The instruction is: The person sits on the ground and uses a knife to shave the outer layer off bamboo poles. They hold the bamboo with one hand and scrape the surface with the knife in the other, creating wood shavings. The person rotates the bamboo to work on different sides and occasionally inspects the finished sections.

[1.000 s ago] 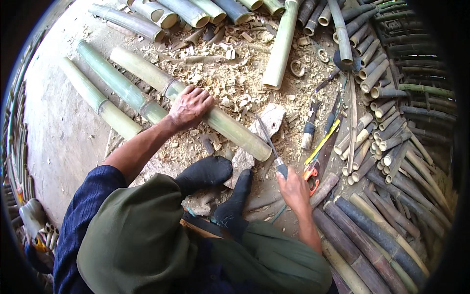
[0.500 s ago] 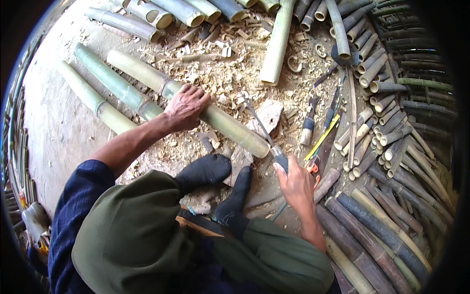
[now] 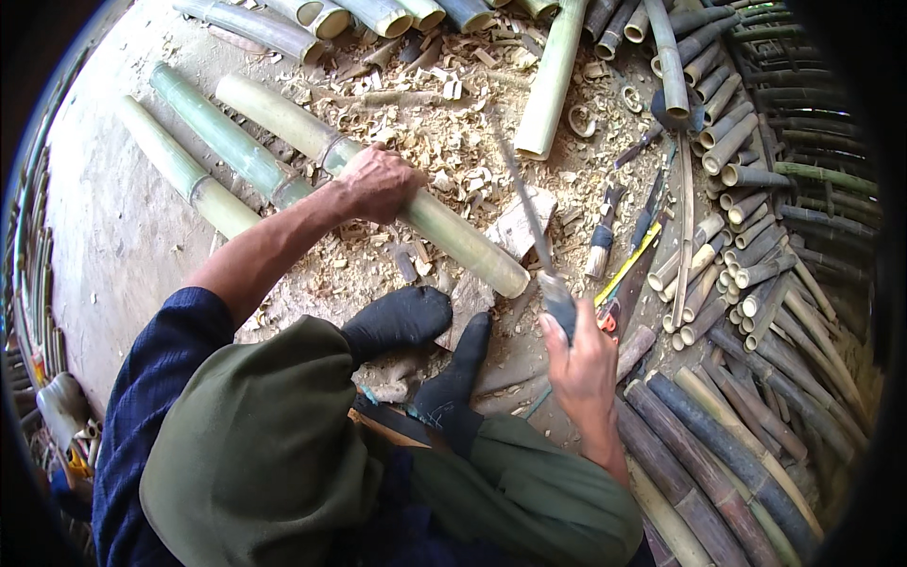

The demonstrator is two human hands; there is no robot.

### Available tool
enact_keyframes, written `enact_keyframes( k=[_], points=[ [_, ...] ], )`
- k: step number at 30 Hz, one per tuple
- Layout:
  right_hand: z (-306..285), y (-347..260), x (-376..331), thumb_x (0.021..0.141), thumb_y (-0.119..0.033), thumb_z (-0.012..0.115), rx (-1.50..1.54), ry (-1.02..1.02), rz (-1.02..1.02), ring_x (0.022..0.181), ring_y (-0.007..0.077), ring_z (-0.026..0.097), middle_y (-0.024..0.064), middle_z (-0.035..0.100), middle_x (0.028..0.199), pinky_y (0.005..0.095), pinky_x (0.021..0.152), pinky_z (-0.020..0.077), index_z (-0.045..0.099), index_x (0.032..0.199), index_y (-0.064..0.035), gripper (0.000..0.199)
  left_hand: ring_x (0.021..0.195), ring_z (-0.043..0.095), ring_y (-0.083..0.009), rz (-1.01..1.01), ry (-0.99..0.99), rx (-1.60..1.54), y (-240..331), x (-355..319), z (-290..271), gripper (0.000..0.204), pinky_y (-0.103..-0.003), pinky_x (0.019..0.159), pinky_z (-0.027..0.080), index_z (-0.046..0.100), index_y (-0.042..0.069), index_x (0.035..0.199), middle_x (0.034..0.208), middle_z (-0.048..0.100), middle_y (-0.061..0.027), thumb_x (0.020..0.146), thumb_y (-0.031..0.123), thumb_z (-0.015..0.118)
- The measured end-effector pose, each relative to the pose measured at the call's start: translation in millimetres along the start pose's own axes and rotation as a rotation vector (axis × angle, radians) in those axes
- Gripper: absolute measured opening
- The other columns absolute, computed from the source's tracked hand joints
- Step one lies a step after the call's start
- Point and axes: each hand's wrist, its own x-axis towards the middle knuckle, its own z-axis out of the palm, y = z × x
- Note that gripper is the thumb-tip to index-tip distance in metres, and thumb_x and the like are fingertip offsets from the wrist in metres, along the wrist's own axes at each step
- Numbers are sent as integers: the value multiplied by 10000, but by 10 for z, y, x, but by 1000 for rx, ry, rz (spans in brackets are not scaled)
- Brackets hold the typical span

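Observation:
My left hand (image 3: 383,182) is closed around a pale green bamboo tube (image 3: 463,241), which slants from the upper left down toward my right. The tube's near end lies beside a wooden block (image 3: 521,222). In my right hand (image 3: 581,359) is a knife (image 3: 531,213) with a long narrow blade and a dark wrapped handle. Its blade points away from me, up and slightly left, just right of the tube's end and apart from it. My dark-covered feet (image 3: 402,319) rest close to the tube.
Two more green bamboo tubes (image 3: 227,137) lie at the left. Wood shavings (image 3: 444,128) cover the floor ahead. Several hand tools (image 3: 602,236) and a yellow strip (image 3: 625,269) lie at the right, near stacked bamboo pieces (image 3: 746,255). A peeled tube (image 3: 548,94) lies farther off.
The knife blade has swung upright, away from the tube's end, and my right hand has moved slightly toward me and right. My left hand stays on the bamboo tube.

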Motion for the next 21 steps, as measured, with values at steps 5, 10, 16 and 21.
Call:
enact_keyframes(
  k=[5,10,16,21],
  points=[
    [348,515,-200,1052,-322,677,-183,-21,143,719,479,720,271,687,741,547,597,534,573,1071,-12,327,874,737,-192,61,30,-25,14,166,64,256,-470,920,584,743,139,1066,938,777,-58,832,136,848],
    [173,414,-2,1046,-294,682,-193,-169,113,768,525,698,297,698,799,600,663,517,580,1083,1,315,895,742,-203,-18,24,-73,-110,90,236,263,-486,919,584,737,145,1057,890,760,-51,827,183,857],
    [88,188,-176,1020,-245,724,150,247,-182,714,486,701,258,686,761,499,611,526,585,1077,-6,283,958,743,-252,58,168,45,-84,15,236,278,-488,935,564,718,155,1075,917,733,-71,825,207,827],
    [359,805,-68,1045,-332,660,-358,-252,264,827,526,719,327,718,857,610,705,524,596,1089,9,350,964,728,-234,120,267,58,-56,144,210,267,-487,954,547,724,159,1094,934,732,-50,856,215,829]
  ],
)
